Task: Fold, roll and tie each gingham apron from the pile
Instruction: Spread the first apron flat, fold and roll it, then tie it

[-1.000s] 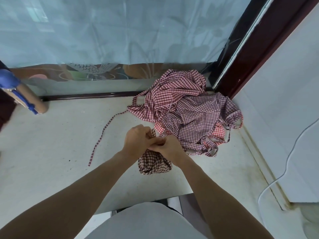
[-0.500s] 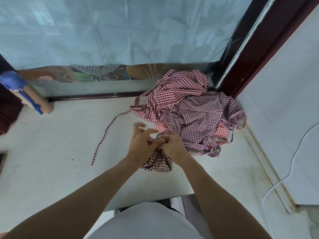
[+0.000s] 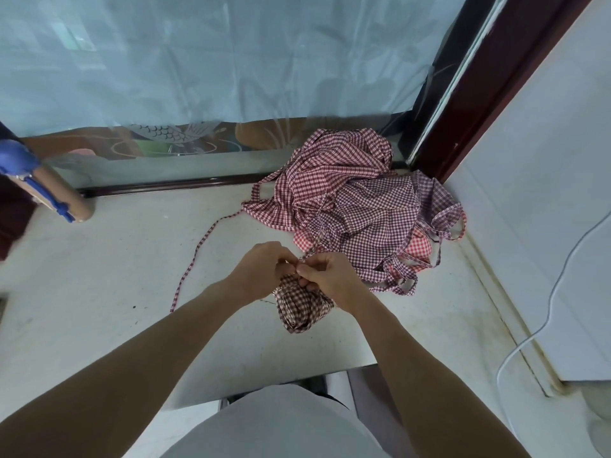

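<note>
head view, item one: rolled apron (image 3: 302, 305), brown-and-white gingham, lying near the front edge of the table (image 3: 99, 292), right of its middle. its long axis runs from my hands back toward me, with the near end free and the far end under my fingers.

item two: left hand (image 3: 261, 272), fingers curled, pinching a tie at the top of the roll.

item three: right hand (image 3: 330, 276), fingers curled likewise, pinching the strap (image 3: 312, 247) thumb to thumb with the left. both hands meet right over the far end of the roll, and neither is nearer than the other. the strap leads up and away from the grip toward the pile.

item four: pile of aprons (image 3: 357, 206), red and purple gingham, in the far right corner of the table, just beyond my hands. a loose tie (image 3: 198, 249) trails from it leftward across the surface.

judgement: the knot is in hand. the next pull should go sideways, across the roll's long axis, with the roll kept pinned below.
</note>
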Demonstrator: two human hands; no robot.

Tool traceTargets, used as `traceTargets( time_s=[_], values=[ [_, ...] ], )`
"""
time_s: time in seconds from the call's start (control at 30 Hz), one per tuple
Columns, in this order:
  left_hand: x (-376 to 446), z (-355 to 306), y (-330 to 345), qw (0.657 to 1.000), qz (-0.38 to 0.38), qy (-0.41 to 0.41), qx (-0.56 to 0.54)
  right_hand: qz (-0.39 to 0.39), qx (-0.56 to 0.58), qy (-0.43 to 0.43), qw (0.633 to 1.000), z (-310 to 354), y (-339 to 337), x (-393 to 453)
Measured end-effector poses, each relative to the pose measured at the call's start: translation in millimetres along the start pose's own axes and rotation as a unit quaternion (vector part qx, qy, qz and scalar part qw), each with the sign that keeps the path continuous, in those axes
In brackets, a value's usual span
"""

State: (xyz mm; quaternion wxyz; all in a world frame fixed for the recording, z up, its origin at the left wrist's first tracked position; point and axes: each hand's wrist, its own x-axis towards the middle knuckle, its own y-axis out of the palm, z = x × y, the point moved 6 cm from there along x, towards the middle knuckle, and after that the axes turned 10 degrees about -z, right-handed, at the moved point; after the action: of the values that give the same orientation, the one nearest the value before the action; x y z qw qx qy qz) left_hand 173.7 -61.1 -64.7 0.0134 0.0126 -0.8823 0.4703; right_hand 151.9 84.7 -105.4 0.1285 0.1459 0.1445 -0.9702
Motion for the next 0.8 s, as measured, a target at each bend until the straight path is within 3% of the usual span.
traceTargets(
  time_s=[0.13, 0.23, 0.43, 0.63, 0.8],
  values=[
    [1, 0, 10, 0.992, 0.093, -0.007, 0.084, -0.035, 0.011, 0.01, 0.999, -2, 1, 0],
    [2, 3, 9, 0.99, 0.107, -0.042, 0.08, -0.043, 0.001, -0.015, 0.999, 3, 2, -2],
    [-4, 6, 13, 0.974, 0.146, -0.153, -0.083, -0.027, -0.067, -0.073, 0.995, 14, -4, -1],
    [-7, 4, 10, 0.952, 0.163, -0.21, -0.153, 0.014, -0.086, -0.061, 0.994, 22, -3, 3],
    [-4, 2, 14, 0.946, 0.122, -0.228, -0.198, 0.027, -0.08, -0.081, 0.993, 30, 0, 1]
  ],
)
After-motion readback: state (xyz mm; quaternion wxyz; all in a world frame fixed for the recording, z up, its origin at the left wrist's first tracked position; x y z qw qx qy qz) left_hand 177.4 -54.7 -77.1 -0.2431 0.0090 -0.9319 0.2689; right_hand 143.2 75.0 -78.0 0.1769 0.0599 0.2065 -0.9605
